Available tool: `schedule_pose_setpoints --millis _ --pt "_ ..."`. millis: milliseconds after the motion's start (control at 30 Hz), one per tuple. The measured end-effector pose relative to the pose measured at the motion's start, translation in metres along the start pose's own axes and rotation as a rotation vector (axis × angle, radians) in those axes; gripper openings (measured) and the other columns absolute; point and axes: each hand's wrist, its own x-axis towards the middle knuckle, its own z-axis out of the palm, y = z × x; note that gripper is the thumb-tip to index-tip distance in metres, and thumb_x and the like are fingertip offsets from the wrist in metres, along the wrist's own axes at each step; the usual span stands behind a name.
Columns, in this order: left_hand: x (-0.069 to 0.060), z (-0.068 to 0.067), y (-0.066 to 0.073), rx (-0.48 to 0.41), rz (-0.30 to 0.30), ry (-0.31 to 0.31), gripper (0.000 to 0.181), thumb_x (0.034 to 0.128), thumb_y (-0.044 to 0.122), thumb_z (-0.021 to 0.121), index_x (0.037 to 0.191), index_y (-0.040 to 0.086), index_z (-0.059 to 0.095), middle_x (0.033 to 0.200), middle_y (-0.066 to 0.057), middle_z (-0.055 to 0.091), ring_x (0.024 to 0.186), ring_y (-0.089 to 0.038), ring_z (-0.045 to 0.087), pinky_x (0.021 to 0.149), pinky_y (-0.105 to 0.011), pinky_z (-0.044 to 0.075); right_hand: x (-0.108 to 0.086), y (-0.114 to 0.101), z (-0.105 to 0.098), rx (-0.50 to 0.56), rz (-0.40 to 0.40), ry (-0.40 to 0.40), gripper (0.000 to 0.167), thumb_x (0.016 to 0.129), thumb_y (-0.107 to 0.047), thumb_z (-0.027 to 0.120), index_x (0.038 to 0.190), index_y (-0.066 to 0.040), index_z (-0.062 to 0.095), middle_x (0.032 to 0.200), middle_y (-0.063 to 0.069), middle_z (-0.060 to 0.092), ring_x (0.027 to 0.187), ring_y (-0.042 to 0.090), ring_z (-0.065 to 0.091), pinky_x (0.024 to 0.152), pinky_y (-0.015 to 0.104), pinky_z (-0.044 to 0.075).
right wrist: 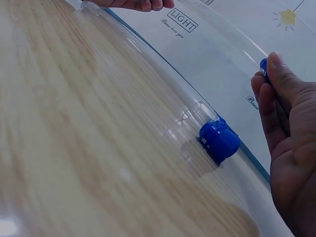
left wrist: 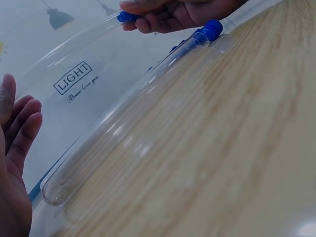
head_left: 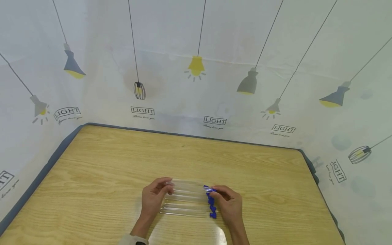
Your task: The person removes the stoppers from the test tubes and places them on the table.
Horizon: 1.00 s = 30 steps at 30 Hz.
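Several clear test tubes (head_left: 185,214) with blue caps (head_left: 212,215) lie side by side on the wooden table, caps to the right. My right hand (head_left: 229,204) pinches the blue cap (left wrist: 127,17) of one test tube (left wrist: 74,47) between thumb and fingers, and this tube is raised above the row. At its rounded left end, my left hand (head_left: 153,197) has thumb and fingers about the glass; the exact contact is faint in the left wrist view. Closest in the right wrist view is a blue cap (right wrist: 219,140) of the row, below the right hand.
The wooden table (head_left: 122,160) reaches beyond both hands to a dark blue edge (head_left: 183,135). Behind and beside it hangs a pale sheet (head_left: 171,85) printed with lamps and the word LIGHT.
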Motion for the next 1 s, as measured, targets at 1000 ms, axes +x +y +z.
schedule_pose_setpoints --millis 1000 --pt "0.0 -0.004 -0.003 0.01 -0.074 -0.109 0.013 0.0865 -0.014 0.059 0.1 -0.015 0.058 0.082 -0.03 0.058 0.07 -0.015 0.063 0.061 -0.03 0.055 0.002 -0.007 -0.014 -0.034 0.158 -0.057 0.019 0.075 0.003 0.078 0.09 0.009 0.069 0.087 0.018 0.07 0.075 0.024 0.068 0.067 0.026 0.055"
